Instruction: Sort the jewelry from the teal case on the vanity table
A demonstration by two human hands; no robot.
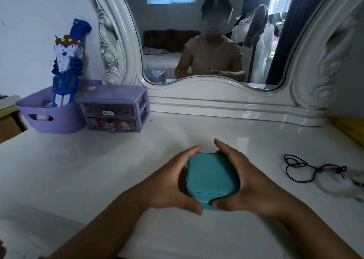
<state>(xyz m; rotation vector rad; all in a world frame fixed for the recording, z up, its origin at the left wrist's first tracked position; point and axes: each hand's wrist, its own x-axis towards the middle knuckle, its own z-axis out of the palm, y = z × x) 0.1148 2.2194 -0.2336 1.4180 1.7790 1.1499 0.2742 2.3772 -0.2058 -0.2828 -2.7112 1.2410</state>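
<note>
Both hands are clasping the closed case (211,175) on the worktop (98,170); left hand (169,182) and right hand (248,182) fingers are wrapping its sides.

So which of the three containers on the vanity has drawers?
The purple drawer unit at back left, with two stacked drawers. The purple basket beside it is open-topped; the teal case is a closed box.
</note>
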